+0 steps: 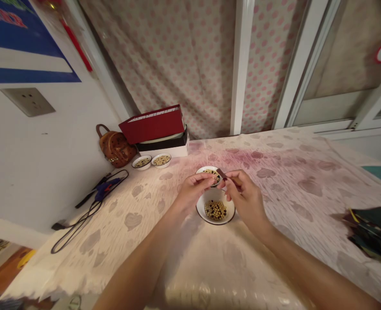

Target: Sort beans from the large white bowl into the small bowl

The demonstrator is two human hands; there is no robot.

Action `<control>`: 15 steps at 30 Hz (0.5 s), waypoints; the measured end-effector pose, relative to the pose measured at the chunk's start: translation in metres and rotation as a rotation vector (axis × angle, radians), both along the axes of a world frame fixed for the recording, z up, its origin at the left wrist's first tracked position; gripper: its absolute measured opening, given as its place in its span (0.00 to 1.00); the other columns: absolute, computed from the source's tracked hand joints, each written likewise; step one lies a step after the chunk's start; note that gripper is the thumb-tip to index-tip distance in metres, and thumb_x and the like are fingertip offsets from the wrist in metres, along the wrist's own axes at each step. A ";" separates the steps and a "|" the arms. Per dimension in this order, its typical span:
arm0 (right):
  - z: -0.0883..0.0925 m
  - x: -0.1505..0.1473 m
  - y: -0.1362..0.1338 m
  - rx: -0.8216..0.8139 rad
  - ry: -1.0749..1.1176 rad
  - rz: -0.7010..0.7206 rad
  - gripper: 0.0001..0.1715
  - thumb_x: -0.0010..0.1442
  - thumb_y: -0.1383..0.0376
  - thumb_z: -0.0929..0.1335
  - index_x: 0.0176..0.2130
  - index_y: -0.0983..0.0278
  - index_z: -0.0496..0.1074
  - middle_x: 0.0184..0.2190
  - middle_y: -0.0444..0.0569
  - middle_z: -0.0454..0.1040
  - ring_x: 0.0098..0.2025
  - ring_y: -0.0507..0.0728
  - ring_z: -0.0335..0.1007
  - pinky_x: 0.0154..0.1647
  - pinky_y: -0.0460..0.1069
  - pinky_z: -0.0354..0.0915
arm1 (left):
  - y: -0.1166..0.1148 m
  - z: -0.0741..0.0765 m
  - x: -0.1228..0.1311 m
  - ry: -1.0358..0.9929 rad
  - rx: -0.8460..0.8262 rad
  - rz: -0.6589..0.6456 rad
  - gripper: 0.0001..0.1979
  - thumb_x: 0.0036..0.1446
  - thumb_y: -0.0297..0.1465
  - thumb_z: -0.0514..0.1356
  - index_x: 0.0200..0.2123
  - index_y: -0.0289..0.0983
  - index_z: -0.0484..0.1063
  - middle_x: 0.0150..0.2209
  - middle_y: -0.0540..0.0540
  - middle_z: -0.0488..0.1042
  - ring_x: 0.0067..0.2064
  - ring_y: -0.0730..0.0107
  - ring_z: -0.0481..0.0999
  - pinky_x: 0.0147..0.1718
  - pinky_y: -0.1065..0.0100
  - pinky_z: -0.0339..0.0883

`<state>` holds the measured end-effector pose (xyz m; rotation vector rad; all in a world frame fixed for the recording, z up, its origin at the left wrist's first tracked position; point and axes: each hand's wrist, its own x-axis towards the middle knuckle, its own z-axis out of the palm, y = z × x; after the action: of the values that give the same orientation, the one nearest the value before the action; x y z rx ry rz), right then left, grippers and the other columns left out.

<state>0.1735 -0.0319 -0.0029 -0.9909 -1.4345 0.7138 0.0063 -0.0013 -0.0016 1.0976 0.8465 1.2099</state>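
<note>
Beyond my grip and off to its left, two small bowls stand side by side: the outer bowl (142,168) and the inner bowl (161,167), both holding pale and dark bead-like pieces. Just past my fingertips sits the far bowl (201,170), partly hidden by my hands and holding a similar mix. Below my grip, nearer my body, the near bowl (231,210) has its bottom covered with mixed pieces (215,209). With both colours together there, I judge the work at these two bowls is under way, not finished; how much is done I can't tell.

My left hand (192,190) reaches in over the left side of the near bowl, palm turned inward, thumb and forefinger drawn close together; whether a piece sits between them I can't see. Beside it, my right hand (247,193) comes in from the opposite side, fingers curled, pinching a small dark brown strip (222,173) that tilts up and leftward over the far bowl's right edge. My fingertips nearly meet; contact is unclear.
</note>
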 end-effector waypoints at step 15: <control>0.002 0.001 -0.008 0.034 -0.127 0.017 0.06 0.69 0.60 0.65 0.43 0.59 0.71 0.25 0.41 0.75 0.24 0.51 0.70 0.25 0.47 0.63 | -0.014 0.005 -0.002 0.062 0.114 0.014 0.14 0.48 0.38 0.75 0.35 0.37 0.82 0.39 0.45 0.82 0.41 0.67 0.78 0.51 0.60 0.68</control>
<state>0.1745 -0.0402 -0.0004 -1.0142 -1.5621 0.6459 0.0044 -0.0148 0.0037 1.2277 0.8418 1.2537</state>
